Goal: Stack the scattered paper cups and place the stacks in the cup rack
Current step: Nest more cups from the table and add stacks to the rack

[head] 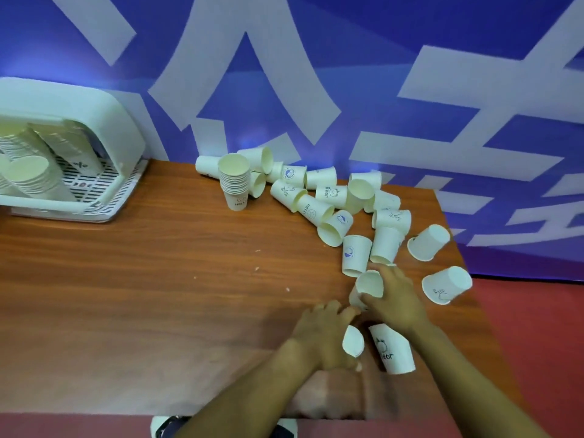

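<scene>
Several white paper cups (328,213) lie scattered on the right half of the wooden table (158,279). An upright stack of cups (234,181) stands at the back middle. My right hand (396,295) grips one cup (369,283) with its mouth turned toward me. Just left of it, my left hand (325,333) holds another cup (353,341) between fingers and thumb. The two hands are nearly touching. A cup printed "Bear" (393,350) lies under my right forearm. The white cup rack (120,128) stands at the far left, with stacks of cups (34,180) leaning inside it.
A blue wall with white lettering runs behind the table. The table's right edge is close to two fallen cups (447,284), with red floor beyond. Small crumbs dot the wood left of my hands. A shoe shows below the front edge.
</scene>
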`<state>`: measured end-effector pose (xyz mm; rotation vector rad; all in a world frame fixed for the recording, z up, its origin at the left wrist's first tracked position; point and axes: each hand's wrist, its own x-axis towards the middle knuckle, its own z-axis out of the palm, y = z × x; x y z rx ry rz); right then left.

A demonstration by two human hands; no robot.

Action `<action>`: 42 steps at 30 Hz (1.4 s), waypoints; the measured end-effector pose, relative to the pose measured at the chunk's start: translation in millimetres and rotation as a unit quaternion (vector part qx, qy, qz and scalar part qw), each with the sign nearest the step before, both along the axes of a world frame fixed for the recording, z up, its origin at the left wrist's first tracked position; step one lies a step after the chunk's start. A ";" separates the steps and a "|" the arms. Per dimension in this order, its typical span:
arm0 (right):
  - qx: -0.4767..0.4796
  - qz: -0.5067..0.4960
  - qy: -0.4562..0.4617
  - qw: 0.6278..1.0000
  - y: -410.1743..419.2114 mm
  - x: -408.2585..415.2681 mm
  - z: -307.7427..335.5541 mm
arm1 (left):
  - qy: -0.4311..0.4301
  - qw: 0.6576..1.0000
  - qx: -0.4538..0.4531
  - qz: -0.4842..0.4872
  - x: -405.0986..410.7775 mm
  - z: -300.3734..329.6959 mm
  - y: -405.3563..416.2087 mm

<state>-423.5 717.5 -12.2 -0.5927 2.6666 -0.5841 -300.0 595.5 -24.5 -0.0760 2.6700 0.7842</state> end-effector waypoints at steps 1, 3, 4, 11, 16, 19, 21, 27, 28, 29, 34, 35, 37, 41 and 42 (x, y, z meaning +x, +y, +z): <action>0.024 0.003 0.002 1.000 3.1 -2.7 -1.0 | -0.004 1.000 -0.012 -0.010 -3.4 -4.1 8.2; 0.057 0.009 0.002 0.998 5.3 -8.4 -2.8 | -0.003 0.999 -0.049 -0.024 -8.9 -10.1 20.1; 0.064 0.012 -0.003 0.998 5.2 -10.3 -3.8 | -0.005 0.997 -0.069 -0.029 -10.7 -12.5 24.1; 0.068 0.032 -0.024 0.997 6.8 -13.0 -12.3 | -0.033 0.992 -0.120 -0.018 -14.2 -24.2 30.0; 0.068 0.033 -0.018 0.997 6.5 -15.4 -17.4 | -0.042 0.992 -0.117 0.002 -15.2 -18.6 27.1; 0.060 0.033 -0.014 0.998 7.3 -14.9 -21.4 | -0.040 0.993 -0.108 0.030 -12.2 -11.0 18.6; 0.055 0.031 -0.010 0.998 7.1 -13.2 -21.0 | -0.031 0.994 -0.082 0.066 -8.2 -3.4 7.1; 0.033 0.010 0.031 0.999 -3.7 -7.2 -3.4 | -0.007 0.979 0.026 0.200 12.7 20.3 -44.8; 0.026 0.005 0.034 0.999 -8.5 -4.8 -0.1 | 0.011 0.971 0.054 0.234 18.3 22.7 -56.2; 0.020 0.005 0.036 0.999 -14.3 -1.6 2.6 | 0.026 0.961 0.075 0.265 24.3 24.0 -68.3; -0.025 0.026 0.031 0.999 -58.2 21.8 13.7 | 0.037 0.935 0.092 0.341 55.5 35.0 -132.7; -0.029 0.029 0.029 0.999 -67.9 27.4 16.3 | 0.030 0.934 0.089 0.345 60.7 38.4 -145.3; -0.038 0.037 0.035 0.998 -88.0 38.3 23.2 | 0.023 0.935 0.076 0.346 71.3 45.7 -168.7; -0.070 0.051 0.043 0.995 -133.8 60.7 39.4 | 0.024 0.934 0.087 0.345 95.2 57.9 -215.3; -0.076 0.054 0.048 0.995 -147.6 67.2 43.3 | 0.030 0.932 0.097 0.349 101.8 60.2 -229.0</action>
